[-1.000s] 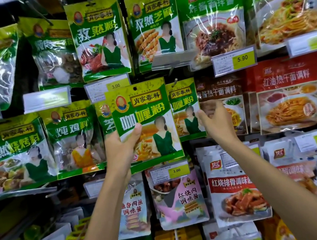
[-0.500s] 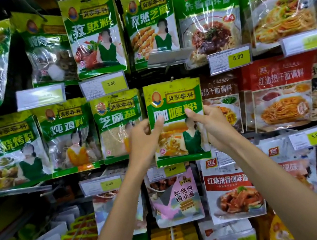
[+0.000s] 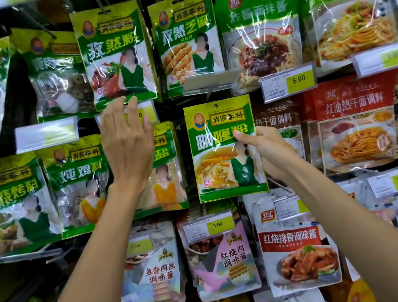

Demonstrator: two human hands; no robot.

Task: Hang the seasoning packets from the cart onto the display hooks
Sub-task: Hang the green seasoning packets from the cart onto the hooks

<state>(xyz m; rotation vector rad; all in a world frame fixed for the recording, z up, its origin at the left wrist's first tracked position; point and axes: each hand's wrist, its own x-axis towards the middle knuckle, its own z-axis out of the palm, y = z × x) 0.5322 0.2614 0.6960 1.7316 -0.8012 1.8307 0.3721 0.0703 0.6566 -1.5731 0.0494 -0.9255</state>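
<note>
A green and yellow curry powder packet [image 3: 222,157] hangs upright in the middle of the display, its punch hole at the top. My right hand [image 3: 265,151] pinches its right edge, thumb on the front. My left hand [image 3: 126,141] is off the packet, fingers spread and straight, raised in front of the sesame salt packet [image 3: 167,171] and a price tag [image 3: 147,113]. The hook behind the curry packet is hidden. No cart is in view.
Rows of hanging packets fill the wall: cumin powder [image 3: 114,55], cumin sesame [image 3: 186,39], red noodle sauce [image 3: 354,125], braised rib sauce [image 3: 297,247]. Price tags [image 3: 288,83] stick out on rails. An empty tag holder [image 3: 211,81] juts above the curry packet.
The curry packet moved right into its own column. My left hand let go of it and rose up and left, opening. My right hand now holds the packet alone.
</note>
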